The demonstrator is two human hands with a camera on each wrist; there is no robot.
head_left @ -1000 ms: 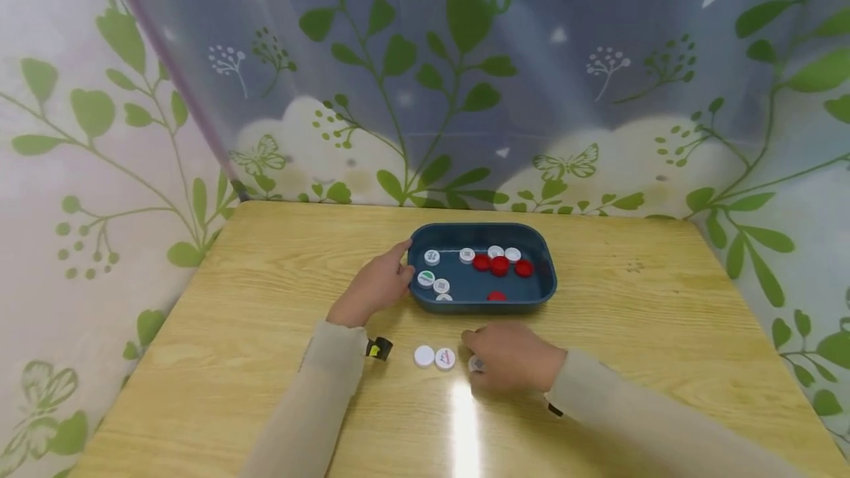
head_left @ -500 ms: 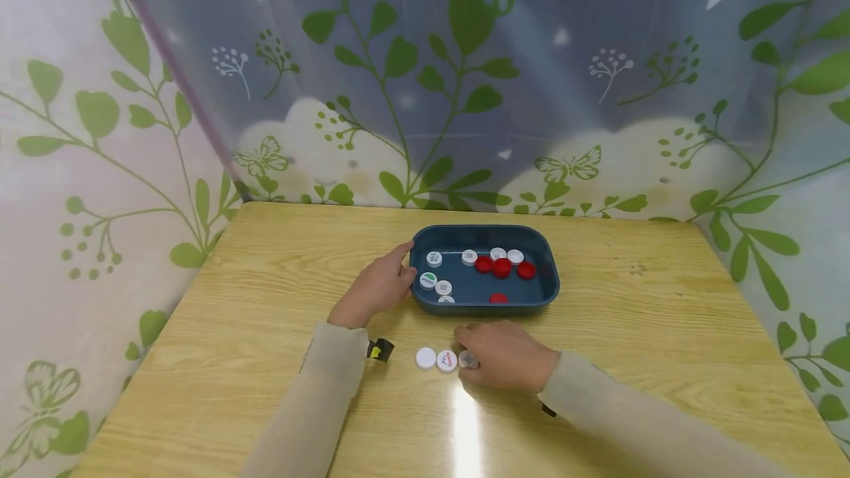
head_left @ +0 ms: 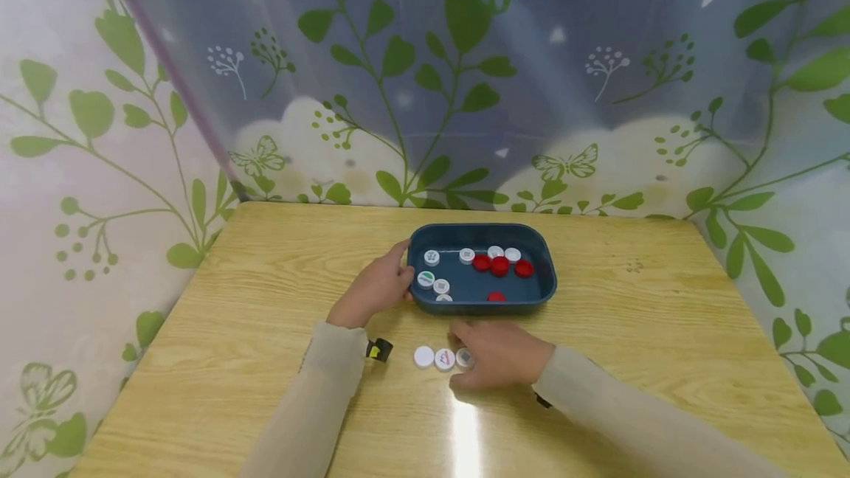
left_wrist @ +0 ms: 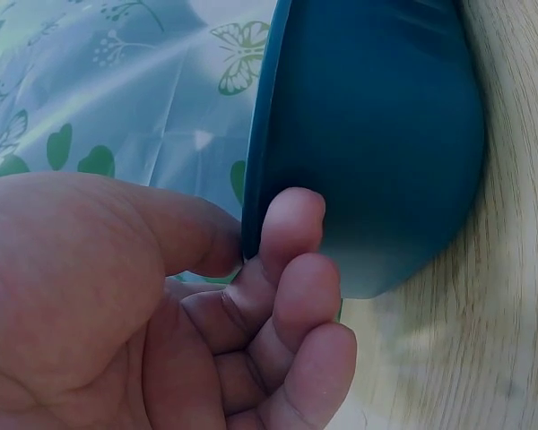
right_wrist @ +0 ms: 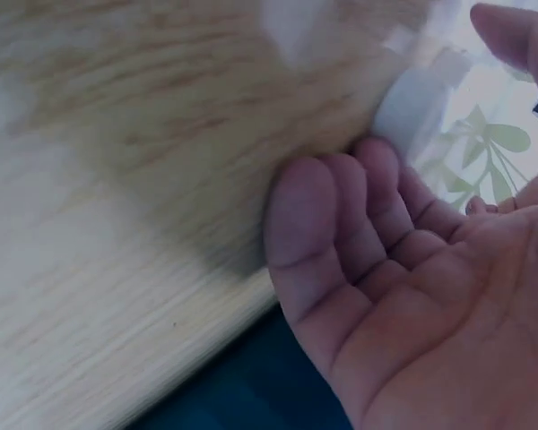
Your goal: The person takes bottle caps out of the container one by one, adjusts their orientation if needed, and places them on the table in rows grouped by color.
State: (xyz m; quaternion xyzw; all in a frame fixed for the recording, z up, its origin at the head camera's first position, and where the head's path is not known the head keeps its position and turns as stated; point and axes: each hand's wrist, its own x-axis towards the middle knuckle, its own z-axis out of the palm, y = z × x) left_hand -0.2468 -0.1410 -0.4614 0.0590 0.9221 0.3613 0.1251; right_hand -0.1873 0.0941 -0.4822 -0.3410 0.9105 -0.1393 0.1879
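Tray, dark blue with rounded corners, sits on the wooden table. At its nine o'clock the left hand grips the side, thumb at the rim, fingers curled against the outer wall. Off its seven o'clock a short row lies flat on the table: a plain white cap, a red-printed cap at its three o'clock, then a square-marked cap just beside that. The right hand reaches in from three o'clock, partly covering the square-marked cap, thumb spread well away from fingers that lie side by side; whether a fingertip touches it, one cannot tell. Inside the tray, three red caps run from the middle toward three o'clock, with another red cap near five. A green-printed cap lies near eight, and two white caps sit between one and two.
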